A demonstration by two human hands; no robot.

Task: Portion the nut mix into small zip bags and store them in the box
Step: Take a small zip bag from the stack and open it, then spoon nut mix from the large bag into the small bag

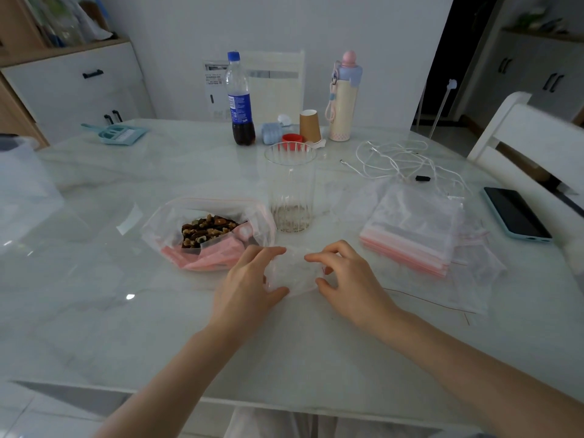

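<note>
A small clear zip bag [295, 273] lies on the table between my hands. My left hand [249, 282] holds its left edge between thumb and fingers. My right hand [343, 273] pinches its right edge with curled fingers. Behind the left hand sits a large open clear bag [177, 229] with nut mix [207, 230] inside. A stack of empty zip bags [414, 229] with pink strips lies to the right. A clear plastic box [22, 188] stands at the far left edge.
A ribbed empty glass [290, 191] stands just behind the small bag. Farther back are a cola bottle [240, 99], a paper cup [309, 126] and a thermos [343, 99]. White cables [398, 159] and a phone [515, 214] lie at right, beside a white chair [537, 134].
</note>
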